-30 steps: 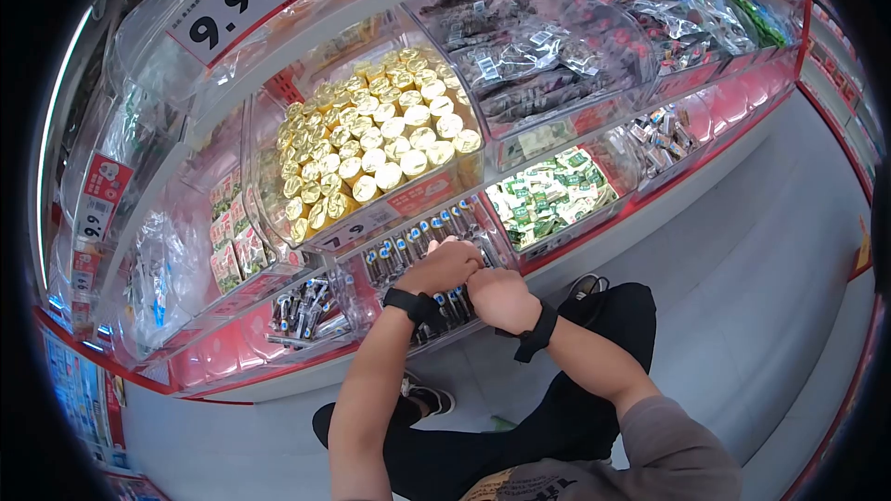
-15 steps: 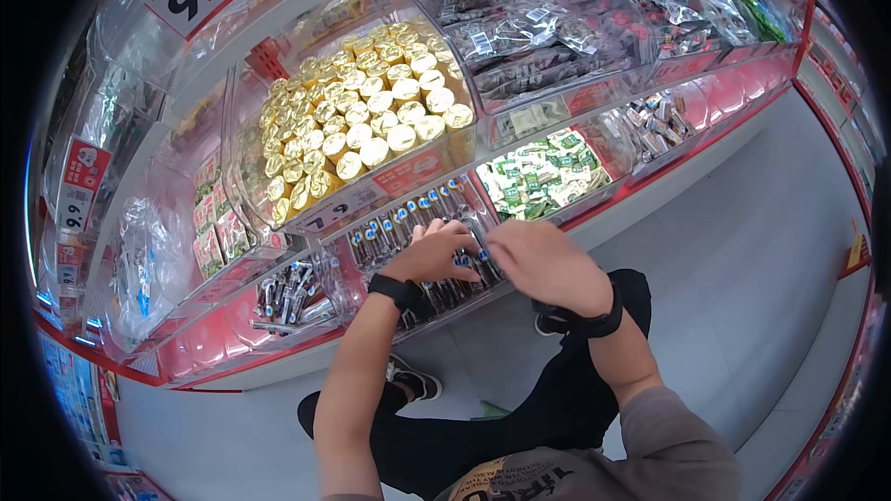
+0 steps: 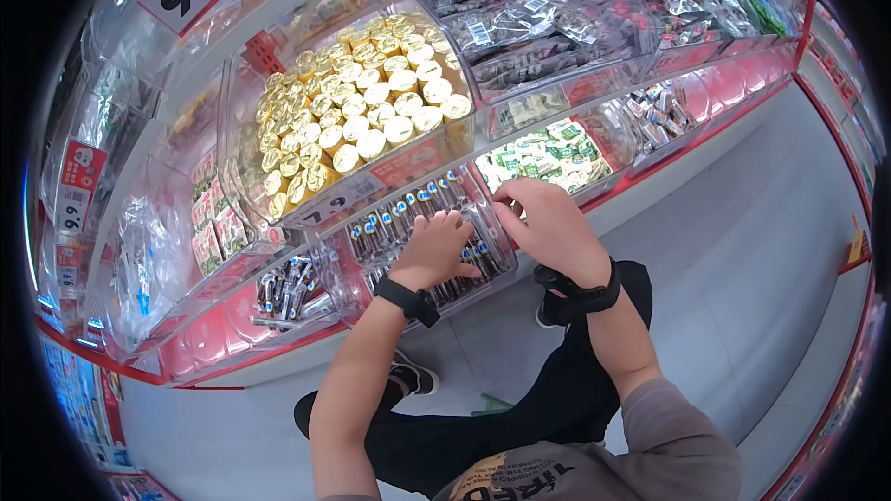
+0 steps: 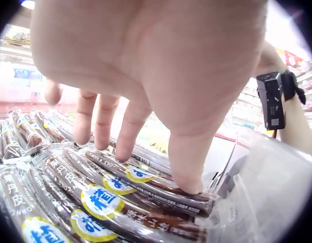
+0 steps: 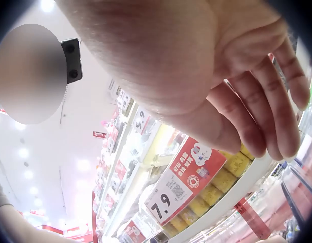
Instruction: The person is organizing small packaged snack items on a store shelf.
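Wrapped brown haw rolls (image 4: 102, 202) with blue-and-yellow labels lie in rows in a clear plastic bin (image 3: 502, 264) on the lower shelf. Over them my left hand (image 3: 434, 249) is spread, palm down, its fingers slightly bent. In the left wrist view the thumb (image 4: 187, 172) comes down at the end of one roll, and the other fingertips are right at the row behind. By the bin's right side hovers my right hand (image 3: 557, 227), its fingers loosely bent. The right wrist view shows nothing between its thumb and fingers (image 5: 277, 116).
Gold-wrapped rolls (image 3: 362, 116) fill a clear bin directly above, its front jutting over the lower shelf. Green-and-white packets (image 3: 543, 156) lie in the bin to the right. Further left is a heap of small dark sticks (image 3: 288, 288). A 7.9 price card (image 5: 168, 197) fronts the upper bin.
The hands were close together over the haw rolls. The right hand has moved apart to the right, and the left hand's fingers have spread over the rolls. The head view has shifted slightly.
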Available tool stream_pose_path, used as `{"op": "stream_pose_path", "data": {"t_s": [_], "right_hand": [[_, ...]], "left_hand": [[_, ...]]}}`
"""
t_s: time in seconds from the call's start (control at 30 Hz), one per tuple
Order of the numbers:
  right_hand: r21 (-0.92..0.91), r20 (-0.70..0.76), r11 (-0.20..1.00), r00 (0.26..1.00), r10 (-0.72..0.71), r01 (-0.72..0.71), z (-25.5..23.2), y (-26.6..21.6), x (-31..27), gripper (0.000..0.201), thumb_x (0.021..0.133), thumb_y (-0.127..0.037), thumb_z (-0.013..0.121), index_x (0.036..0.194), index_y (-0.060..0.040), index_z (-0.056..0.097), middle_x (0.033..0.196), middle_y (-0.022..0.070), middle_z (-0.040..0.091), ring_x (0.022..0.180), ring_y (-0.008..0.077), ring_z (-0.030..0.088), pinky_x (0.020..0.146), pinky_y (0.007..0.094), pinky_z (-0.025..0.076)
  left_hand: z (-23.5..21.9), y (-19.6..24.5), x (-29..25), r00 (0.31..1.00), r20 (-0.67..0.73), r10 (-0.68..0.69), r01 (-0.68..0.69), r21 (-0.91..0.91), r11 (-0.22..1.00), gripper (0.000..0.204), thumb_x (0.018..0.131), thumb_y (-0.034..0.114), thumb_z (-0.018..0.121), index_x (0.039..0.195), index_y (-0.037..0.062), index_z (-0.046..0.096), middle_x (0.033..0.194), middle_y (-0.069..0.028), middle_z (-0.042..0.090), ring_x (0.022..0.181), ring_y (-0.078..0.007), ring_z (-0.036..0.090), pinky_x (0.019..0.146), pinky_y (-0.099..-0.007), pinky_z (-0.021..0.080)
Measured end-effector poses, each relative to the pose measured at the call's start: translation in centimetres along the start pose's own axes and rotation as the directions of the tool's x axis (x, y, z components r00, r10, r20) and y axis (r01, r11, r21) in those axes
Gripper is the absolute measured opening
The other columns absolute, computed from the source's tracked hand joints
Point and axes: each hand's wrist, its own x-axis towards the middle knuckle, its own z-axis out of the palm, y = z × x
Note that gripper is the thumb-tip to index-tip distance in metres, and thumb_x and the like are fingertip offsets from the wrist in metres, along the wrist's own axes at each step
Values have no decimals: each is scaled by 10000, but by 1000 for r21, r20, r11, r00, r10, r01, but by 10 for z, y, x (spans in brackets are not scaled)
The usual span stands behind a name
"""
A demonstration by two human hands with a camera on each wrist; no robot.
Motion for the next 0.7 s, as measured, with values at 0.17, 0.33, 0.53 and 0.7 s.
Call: {"op": "stream_pose_path", "data": {"t_s": [0.17,0.33,0.53,0.7], "right_hand": [[19,-14,1000,1000,-3,3,4,1,2,137,810,-105,570,848,23,603,764,155,605,691,280,603,620,350,471],[14,19,1000,1000,-22,21,5,-1,3,134,805,-100,569,843,23,604,750,159,600,685,290,598,627,366,463],[14,5,999,1000,-30,30,9,4,2,132,798,-103,577,834,21,607,748,162,600,680,299,596,631,366,460],[-1,-30,1000,999,-23,23,6,9,3,135,794,-105,585,827,24,609,751,162,606,686,302,599,639,365,464]], "left_hand": [[-1,-2,-8,998,36,54,-52,-40,998,549,653,448,742,1072,125,593,1115,-71,485,1087,-261,447,894,-427,356],[2,3,-6,1000,-4,29,-29,22,999,553,677,440,732,1109,131,580,1158,-77,470,1097,-263,442,878,-419,346],[3,7,-4,1000,17,7,-8,67,998,548,674,436,735,1097,125,579,1143,-67,491,1087,-261,455,889,-410,349],[2,-5,1,1000,-24,1,-4,-104,995,435,740,310,698,1098,103,564,1104,-95,529,1092,-270,462,887,-417,349]]}}
